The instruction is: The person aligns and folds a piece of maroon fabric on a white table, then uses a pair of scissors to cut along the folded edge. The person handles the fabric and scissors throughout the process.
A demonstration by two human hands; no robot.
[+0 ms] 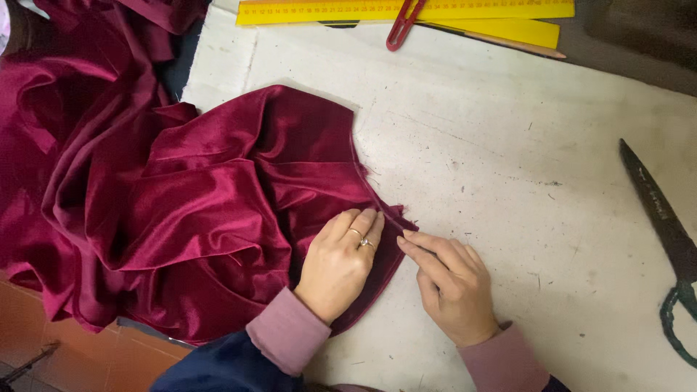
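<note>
The left hand (340,263) pressed flat and the right hand (450,283) pinched the shiny crimson velvet fabric's (203,210) edge, where the slippery fold could slide loose.

The red cloth (181,196) runs off the left and top edges, its full spread unseen. The left hand (340,263) covers the cloth beneath its palm. The scissors (664,239) are cut by the right edge, handles only partly showing. The yellow rulers (435,13) are clipped at the top, and both sleeves leave the bottom edge.
</note>
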